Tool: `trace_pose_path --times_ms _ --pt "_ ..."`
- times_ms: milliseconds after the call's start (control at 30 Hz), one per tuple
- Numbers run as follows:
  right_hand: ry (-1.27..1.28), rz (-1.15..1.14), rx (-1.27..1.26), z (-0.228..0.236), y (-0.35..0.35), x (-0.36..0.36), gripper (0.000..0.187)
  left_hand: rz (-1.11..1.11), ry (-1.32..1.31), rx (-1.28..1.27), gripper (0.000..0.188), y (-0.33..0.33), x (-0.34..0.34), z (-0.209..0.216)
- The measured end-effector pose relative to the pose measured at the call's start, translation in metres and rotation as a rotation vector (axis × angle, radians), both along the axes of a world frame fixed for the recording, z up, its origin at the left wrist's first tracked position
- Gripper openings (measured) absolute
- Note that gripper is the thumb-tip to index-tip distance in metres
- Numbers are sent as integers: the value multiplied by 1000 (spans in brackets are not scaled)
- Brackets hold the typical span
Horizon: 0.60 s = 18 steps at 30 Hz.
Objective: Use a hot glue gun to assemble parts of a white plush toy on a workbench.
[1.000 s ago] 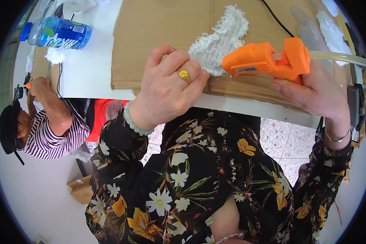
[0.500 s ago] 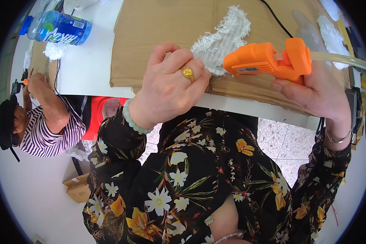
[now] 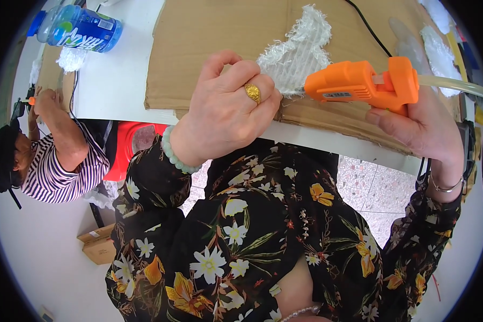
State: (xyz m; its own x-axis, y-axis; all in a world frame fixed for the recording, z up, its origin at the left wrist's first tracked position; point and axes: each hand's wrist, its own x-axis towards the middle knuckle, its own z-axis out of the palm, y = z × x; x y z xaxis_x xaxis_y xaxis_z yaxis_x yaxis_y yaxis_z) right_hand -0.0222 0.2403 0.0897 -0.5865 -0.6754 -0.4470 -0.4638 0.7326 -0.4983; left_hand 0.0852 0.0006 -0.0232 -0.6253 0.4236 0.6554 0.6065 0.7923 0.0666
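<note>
My right hand (image 3: 421, 121) grips an orange hot glue gun (image 3: 362, 83) with a pale glue stick (image 3: 451, 83) running out of its back end. The gun's nozzle points left and meets the lower edge of a white, fringed fabric piece (image 3: 300, 51) on the cardboard. My left hand (image 3: 233, 104), with a gold ring and a pale green bead bracelet, is closed at the left edge of that fabric. Its fingertips are hidden behind the knuckles, so whether they pinch the fabric itself or something small cannot be made out.
Brown cardboard (image 3: 198, 53) covers much of the white table (image 3: 107, 86). A blue-labelled bottle (image 3: 83, 29) lies at the far left, near a white tuft (image 3: 71, 59). More white fluffy pieces (image 3: 440, 53) lie at right, beyond a black cord (image 3: 367, 24). Another person (image 3: 64, 155) works at left.
The glue gun and my right hand have shifted slightly right and down, its nozzle moving along the fabric's lower edge. My left hand stays closed at nearly the same spot.
</note>
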Motion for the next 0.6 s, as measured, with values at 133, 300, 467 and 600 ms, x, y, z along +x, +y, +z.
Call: trace_pose_path --times_ms 133,300,467,600 --pt "7 -87 -9 3 4 4 35 -24 10 13 22 3 -4 -2" --pt "36 -71 -37 9 4 7 36 -33 17 15 21 3 -4 0" --pt "29 -94 -68 4 13 4 35 -8 -39 27 20 3 -8 3" --pt "-41 -150 -306 -12 35 2 32 -27 -190 130 10 3 -16 7"
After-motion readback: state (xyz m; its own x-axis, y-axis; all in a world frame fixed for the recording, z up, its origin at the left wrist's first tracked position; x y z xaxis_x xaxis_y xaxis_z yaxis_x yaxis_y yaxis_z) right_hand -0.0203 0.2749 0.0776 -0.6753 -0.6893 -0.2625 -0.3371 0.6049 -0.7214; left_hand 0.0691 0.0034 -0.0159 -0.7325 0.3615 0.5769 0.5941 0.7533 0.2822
